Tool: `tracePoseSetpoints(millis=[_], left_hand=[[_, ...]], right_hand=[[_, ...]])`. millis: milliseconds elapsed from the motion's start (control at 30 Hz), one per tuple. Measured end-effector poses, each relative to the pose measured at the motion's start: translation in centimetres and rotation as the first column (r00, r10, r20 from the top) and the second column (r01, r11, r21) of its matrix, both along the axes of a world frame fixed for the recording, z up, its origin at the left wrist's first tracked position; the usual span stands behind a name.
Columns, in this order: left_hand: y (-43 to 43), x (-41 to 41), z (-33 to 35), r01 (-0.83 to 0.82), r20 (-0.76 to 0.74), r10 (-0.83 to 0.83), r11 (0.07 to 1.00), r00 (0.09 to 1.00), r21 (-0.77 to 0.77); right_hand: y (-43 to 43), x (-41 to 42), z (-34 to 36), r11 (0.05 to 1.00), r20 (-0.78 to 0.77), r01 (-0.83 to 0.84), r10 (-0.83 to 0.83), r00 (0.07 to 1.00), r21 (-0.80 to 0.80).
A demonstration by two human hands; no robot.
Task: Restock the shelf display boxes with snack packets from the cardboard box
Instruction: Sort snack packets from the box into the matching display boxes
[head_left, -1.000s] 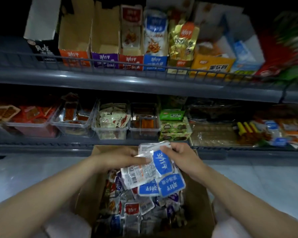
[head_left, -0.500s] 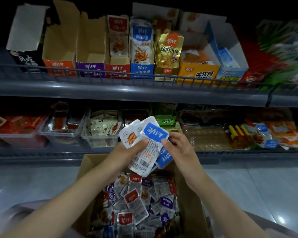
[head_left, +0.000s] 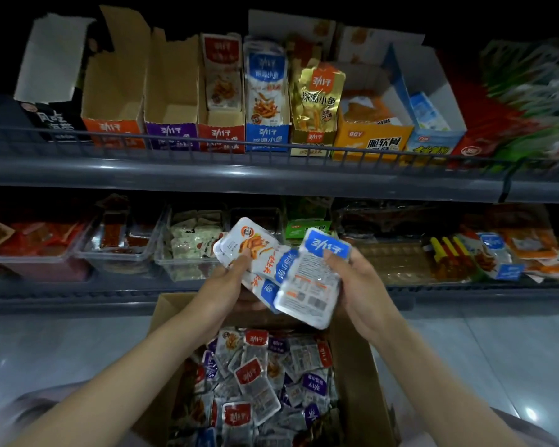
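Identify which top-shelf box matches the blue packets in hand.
The blue box, between the red box and the gold box; its front carries the same blue logo as the packets.

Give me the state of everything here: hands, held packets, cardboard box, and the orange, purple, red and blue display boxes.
cardboard box, open, holding loose packets.
blue-label packets, fanned, held above the cardboard box.
left hand, grips the blue-label packets.
right hand, grips the same packets.
orange display box, open, looks empty.
purple display box, open, looks empty.
red display box, partly stocked.
blue display box, stocked to the front.
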State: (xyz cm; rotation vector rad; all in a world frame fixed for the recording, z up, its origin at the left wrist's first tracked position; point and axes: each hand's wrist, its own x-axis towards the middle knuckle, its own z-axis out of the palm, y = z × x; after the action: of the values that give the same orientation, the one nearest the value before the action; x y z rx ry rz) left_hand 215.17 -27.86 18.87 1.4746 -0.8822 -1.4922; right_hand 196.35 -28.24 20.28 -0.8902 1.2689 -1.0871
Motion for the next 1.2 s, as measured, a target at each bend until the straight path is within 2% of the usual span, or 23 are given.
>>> tracePoseSetpoints(millis=[100, 233, 300, 367, 533, 567, 633, 667, 733, 833, 900, 967, 1033, 1100, 1167, 1200], left_hand=[[-0.2, 0.2, -0.2, -0.039, 0.025, 0.039, 0.999, 0.999, -0.009], [0.4, -0.2, -0.3, 0.031, 0.050, -0.031, 1.000, 0.998, 0.005], [0.5, -0.5, -0.5, 0.067, -0.006, -0.066, 0.997, 0.998, 0.030], [0.5, -0.7, -0.6, 0.102, -0.060, -0.098, 0.993, 0.993, 0.063], [0.7, -1.0, -0.7, 0.180, -0.092, -0.172, 0.979, 0.981, 0.092], [0.7, -1.0, -0.6, 0.171, -0.116, -0.161, 0.982, 0.980, 0.081], [0.6, -1.0, -0.6, 0.134, -0.182, -0.123, 0.990, 0.976, 0.050], [0.6, -1.0, -0.5, 0.116, -0.213, -0.105, 0.992, 0.971, 0.040], [0.5, -0.9, -0.3, 0.084, -0.238, -0.078, 0.996, 0.968, 0.018], [0.7, -0.7, -0.4, 0.087, -0.208, -0.083, 0.996, 0.974, 0.010], [1.0, -0.7, -0.3, 0.181, -0.143, -0.181, 0.983, 0.973, -0.013], [0.7, -0.4, 0.1, 0.233, -0.162, -0.229, 0.973, 0.960, 0.004], [0.0, 0.5, 0.9, 0.259, -0.377, -0.210, 0.962, 0.902, 0.083], [-0.5, 1.3, 1.9, 0.365, -0.502, -0.247, 0.919, 0.829, 0.150], [-0.3, 1.6, 1.8, 0.439, -0.419, -0.331, 0.877, 0.846, 0.195], [-0.1, 1.5, 1.6, 0.427, -0.350, -0.339, 0.879, 0.873, 0.212]], right_hand=[[-1.1, -1.4, 0.5, 0.997, 0.102, 0.051, -0.057, 0.993, 0.061], [-1.3, -1.7, 0.9, 0.977, 0.313, -0.042, -0.027, 0.949, 0.211], [-1.3, -1.4, 0.6, 0.956, 0.351, -0.036, -0.071, 0.934, 0.290], [-1.2, -1.1, 0.4, 0.951, 0.321, -0.053, -0.050, 0.946, 0.304], [-0.4, -0.3, 0.3, 0.959, 0.105, -0.211, 0.194, 0.975, 0.189], [-0.4, 0.1, 0.0, 0.969, 0.021, -0.191, 0.190, 0.982, 0.155], [-0.4, 0.5, -1.0, 0.993, -0.117, -0.061, 0.073, 0.990, 0.104], [-0.4, 0.6, -1.4, 0.994, -0.100, -0.005, 0.016, 0.995, 0.108], [-0.1, 1.0, -1.7, 0.981, 0.051, 0.012, -0.022, 0.998, 0.193], [0.4, 1.6, -2.1, 0.943, 0.306, -0.092, -0.011, 0.952, 0.321], [0.5, 1.8, -2.5, 0.945, 0.338, -0.130, 0.022, 0.941, 0.301], [0.4, 1.7, -2.2, 0.956, 0.262, -0.113, 0.039, 0.964, 0.270], [-0.1, 0.7, -1.3, 0.968, 0.123, -0.083, 0.055, 0.991, 0.236], [-0.5, -0.4, -0.3, 0.979, 0.008, -0.152, 0.152, 0.988, 0.137], [-0.4, -0.6, 0.4, 0.961, -0.107, -0.269, 0.274, 0.956, 0.060], [-0.2, -0.3, 0.5, 0.953, -0.159, -0.301, 0.303, 0.940, 0.035]])
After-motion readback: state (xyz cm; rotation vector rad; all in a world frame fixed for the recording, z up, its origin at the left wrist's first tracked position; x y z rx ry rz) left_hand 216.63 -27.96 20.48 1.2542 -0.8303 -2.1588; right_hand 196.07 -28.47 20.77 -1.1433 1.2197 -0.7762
